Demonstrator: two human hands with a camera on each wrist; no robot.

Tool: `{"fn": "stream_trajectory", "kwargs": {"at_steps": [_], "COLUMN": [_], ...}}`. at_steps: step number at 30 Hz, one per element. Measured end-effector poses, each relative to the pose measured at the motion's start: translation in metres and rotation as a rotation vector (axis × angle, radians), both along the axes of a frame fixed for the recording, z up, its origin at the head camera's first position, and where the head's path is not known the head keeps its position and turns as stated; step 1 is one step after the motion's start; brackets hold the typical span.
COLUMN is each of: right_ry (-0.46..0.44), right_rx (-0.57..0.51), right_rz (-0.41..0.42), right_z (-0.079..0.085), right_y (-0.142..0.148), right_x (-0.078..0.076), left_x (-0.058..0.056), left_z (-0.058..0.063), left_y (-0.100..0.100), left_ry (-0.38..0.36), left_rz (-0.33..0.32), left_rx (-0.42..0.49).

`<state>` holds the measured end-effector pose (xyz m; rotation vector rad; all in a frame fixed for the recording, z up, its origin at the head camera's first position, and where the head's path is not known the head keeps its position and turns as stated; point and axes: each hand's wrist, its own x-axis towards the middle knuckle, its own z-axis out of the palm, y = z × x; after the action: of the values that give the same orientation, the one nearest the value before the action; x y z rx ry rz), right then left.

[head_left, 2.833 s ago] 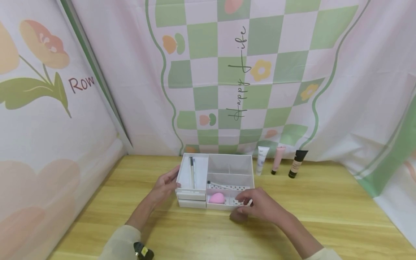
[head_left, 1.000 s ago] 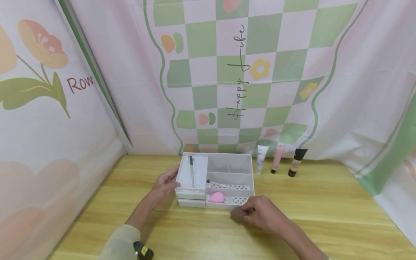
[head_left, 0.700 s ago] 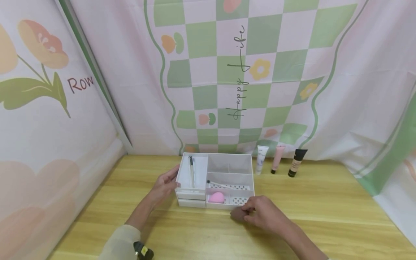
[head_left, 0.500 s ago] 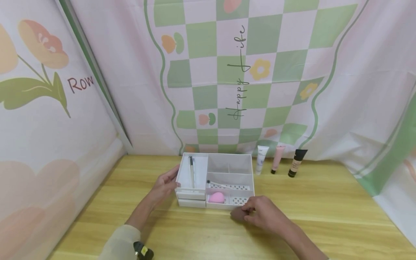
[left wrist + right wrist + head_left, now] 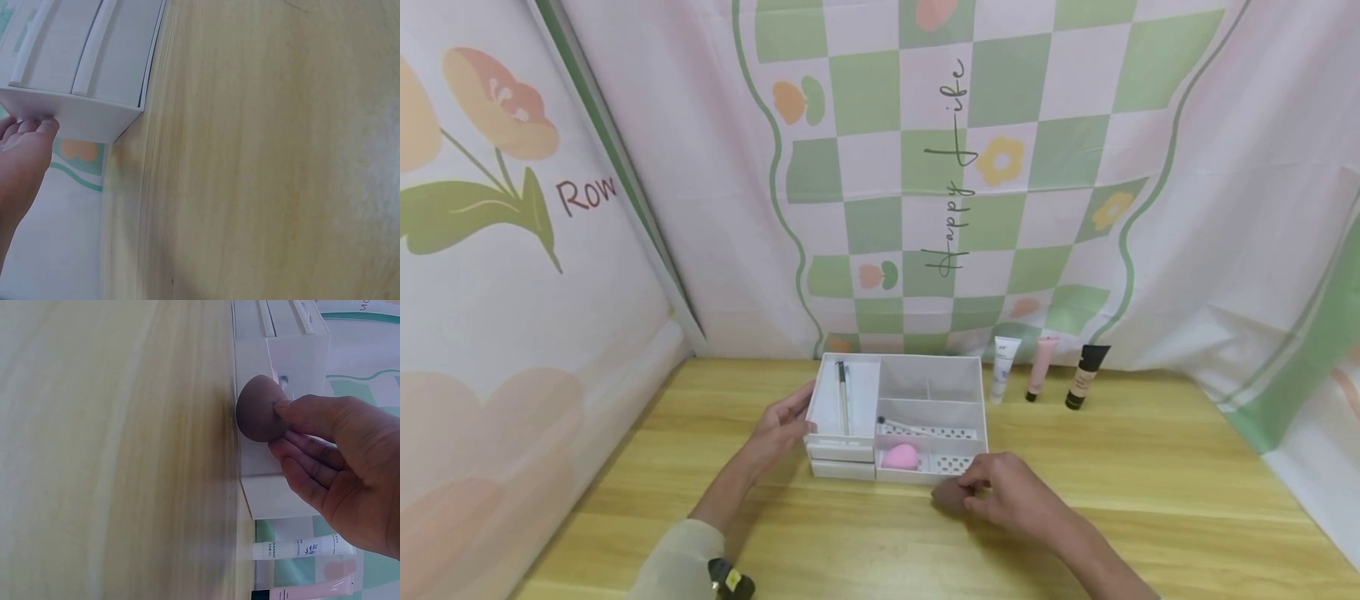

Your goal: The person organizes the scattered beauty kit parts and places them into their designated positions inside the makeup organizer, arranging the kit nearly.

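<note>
In the head view my left hand (image 5: 777, 427) rests against the left side of a white desktop organizer (image 5: 842, 472); in the left wrist view its fingertips touch that side panel. My right hand (image 5: 1011, 493) pinches a brown makeup sponge (image 5: 950, 496) between thumb and fingers, just in front of the organizer's front right corner. The right wrist view shows this sponge's rounded end pointing away from the fingertips, close to the organizer's front wall. A pink makeup sponge (image 5: 900, 457) lies in the front compartment. Behind it a thin brush (image 5: 910, 428) lies slanted in the middle compartment.
Two slim pen-like sticks (image 5: 843, 398) lie on the organizer's left top, above two drawers. Standing to its right are a white tube (image 5: 1002, 371), a pink tube (image 5: 1042, 369) and a black-capped beige tube (image 5: 1086, 377). A printed curtain (image 5: 936, 208) hangs behind the wooden table (image 5: 850, 542).
Since the earliest frame my right hand has drawn back from over the front right compartment, toward me and slightly right. The brown sponge stays at the organizer's front. My left hand keeps its place.
</note>
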<state>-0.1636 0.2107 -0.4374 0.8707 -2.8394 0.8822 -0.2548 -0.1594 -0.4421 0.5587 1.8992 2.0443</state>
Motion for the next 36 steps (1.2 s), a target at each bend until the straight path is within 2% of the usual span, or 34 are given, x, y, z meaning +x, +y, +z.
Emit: {"fn": "stream_trajectory", "kwargs": {"at_steps": [13,36], "right_ry": [-0.068,-0.011], "right_rx": [-0.046,-0.099], "right_rz": [-0.020,-0.018], "right_z": [0.008,0.022], "right_y": [0.003,0.010], "right_x": [-0.002,-0.013], "left_x": [0.000,0.001], "left_z": [0.001,0.000], "left_y": [0.001,0.000], "left_ry": [-0.011,-0.005], "left_rz": [0.020,-0.001], "left_rx": [-0.003,0.027]}}
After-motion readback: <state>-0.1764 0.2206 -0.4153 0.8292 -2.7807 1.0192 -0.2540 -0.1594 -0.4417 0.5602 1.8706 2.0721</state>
